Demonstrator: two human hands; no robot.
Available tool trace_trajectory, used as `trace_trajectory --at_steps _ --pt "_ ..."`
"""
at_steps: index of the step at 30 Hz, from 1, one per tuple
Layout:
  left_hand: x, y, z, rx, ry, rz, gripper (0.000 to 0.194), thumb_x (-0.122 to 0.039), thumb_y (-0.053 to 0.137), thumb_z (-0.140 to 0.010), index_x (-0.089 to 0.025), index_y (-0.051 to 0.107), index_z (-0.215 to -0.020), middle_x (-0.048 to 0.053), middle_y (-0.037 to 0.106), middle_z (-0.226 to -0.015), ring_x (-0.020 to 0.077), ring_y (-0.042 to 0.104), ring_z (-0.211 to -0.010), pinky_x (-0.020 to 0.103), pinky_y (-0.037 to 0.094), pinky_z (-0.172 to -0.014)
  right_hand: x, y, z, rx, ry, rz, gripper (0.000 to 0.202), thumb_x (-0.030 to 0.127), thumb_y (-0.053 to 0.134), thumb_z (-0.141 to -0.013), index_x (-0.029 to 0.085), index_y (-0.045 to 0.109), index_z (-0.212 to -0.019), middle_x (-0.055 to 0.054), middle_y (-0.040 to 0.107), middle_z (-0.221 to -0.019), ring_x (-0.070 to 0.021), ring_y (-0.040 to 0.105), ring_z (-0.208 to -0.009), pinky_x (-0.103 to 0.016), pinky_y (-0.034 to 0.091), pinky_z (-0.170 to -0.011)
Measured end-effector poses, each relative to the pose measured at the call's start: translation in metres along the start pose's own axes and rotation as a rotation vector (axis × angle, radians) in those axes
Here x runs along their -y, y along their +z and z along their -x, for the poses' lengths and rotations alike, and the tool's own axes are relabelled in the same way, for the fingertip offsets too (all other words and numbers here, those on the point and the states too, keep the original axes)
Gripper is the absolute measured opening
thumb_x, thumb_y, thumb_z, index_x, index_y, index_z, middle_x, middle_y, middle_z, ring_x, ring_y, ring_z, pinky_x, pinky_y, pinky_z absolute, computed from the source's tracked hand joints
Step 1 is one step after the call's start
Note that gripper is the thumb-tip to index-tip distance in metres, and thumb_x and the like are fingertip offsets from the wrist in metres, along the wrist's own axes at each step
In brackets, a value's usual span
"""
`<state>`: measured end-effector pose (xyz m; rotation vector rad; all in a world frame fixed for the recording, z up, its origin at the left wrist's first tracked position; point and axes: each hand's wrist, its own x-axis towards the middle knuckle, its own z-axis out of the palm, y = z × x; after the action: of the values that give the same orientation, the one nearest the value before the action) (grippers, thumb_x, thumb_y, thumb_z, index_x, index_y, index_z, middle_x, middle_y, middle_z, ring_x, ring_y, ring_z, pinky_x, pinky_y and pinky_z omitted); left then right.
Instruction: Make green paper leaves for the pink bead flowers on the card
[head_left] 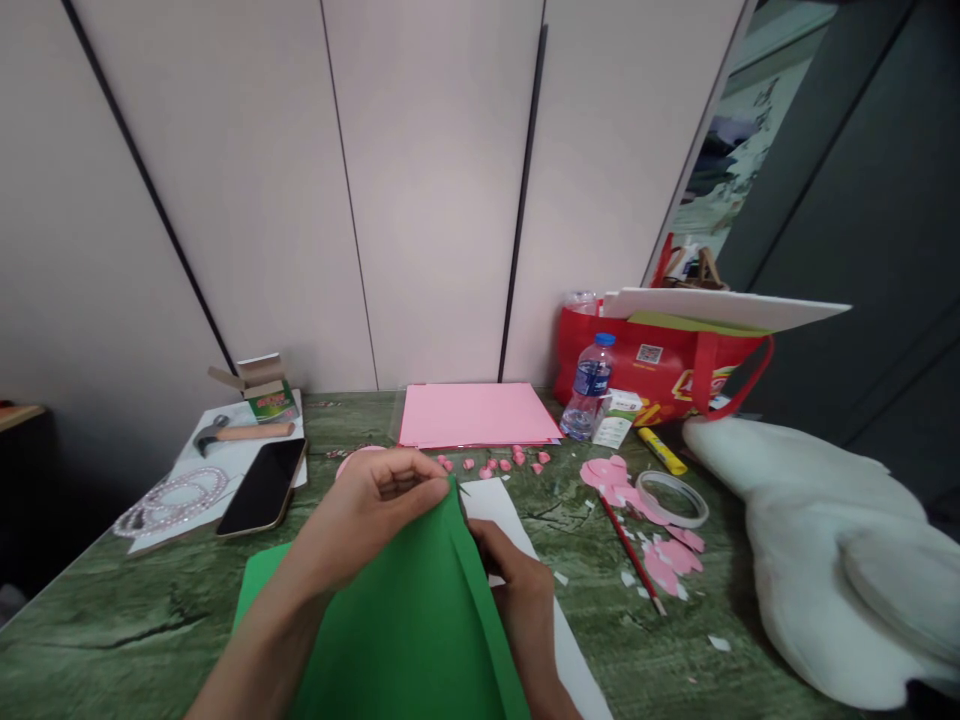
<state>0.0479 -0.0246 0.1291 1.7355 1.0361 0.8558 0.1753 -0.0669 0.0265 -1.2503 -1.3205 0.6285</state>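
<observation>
A green sheet (397, 610) stands raised from the table, with a narrow folded strip along its right edge. My left hand (382, 500) pinches the sheet's top corner between thumb and fingers. Lower down on the right edge, my right hand (517, 590) is closed around the folded strip; its fingertips are partly hidden behind the paper. A white sheet (577, 660) lies beneath my right hand. More green paper (259, 580) shows at the left, under my left forearm.
Pink sheets (480, 415) and small pink pieces (517, 455) lie ahead. Left are a phone (264, 485), hammer (247, 432) and beads (176, 500). Right are a bottle (589, 390), red bag (652, 360), tape roll (701, 508), pencil (630, 550), glue stick (661, 450) and white plush (817, 560).
</observation>
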Motion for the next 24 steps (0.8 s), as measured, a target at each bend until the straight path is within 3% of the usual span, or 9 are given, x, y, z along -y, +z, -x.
trace_trajectory --at_steps 10,20,24 --pt "0.007 0.009 -0.009 -0.011 -0.031 0.035 0.018 -0.032 0.063 -0.073 -0.015 0.065 -0.067 -0.001 0.056 -0.07 0.0104 0.05 -0.064 0.021 0.037 -0.058 -0.017 -0.007 -0.001 0.022 0.065 0.017 0.036 0.017 0.051 -0.064 0.026 0.07 -0.093 0.004 0.065 -0.064 -0.0154 0.058 -0.057 -0.02 0.039 -0.051" --pt "0.011 0.01 -0.013 0.007 -0.039 0.051 0.018 -0.033 0.063 -0.074 -0.016 0.065 -0.066 -0.001 0.056 -0.07 0.011 0.053 -0.063 0.022 0.039 -0.058 -0.016 -0.01 -0.005 0.041 0.199 -0.165 0.019 0.018 0.055 -0.061 0.019 0.067 -0.075 0.003 0.053 -0.058 -0.0133 0.049 -0.055 -0.021 0.035 -0.051" --pt "0.014 0.007 -0.013 0.0 -0.059 0.057 0.019 -0.034 0.062 -0.075 -0.017 0.064 -0.068 -0.001 0.057 -0.07 0.0117 0.053 -0.064 0.023 0.038 -0.059 -0.016 -0.019 -0.012 0.025 0.271 -0.227 0.01 0.026 0.06 -0.063 0.017 0.061 -0.067 0.001 0.053 -0.058 -0.0135 0.048 -0.055 -0.022 0.036 -0.051"
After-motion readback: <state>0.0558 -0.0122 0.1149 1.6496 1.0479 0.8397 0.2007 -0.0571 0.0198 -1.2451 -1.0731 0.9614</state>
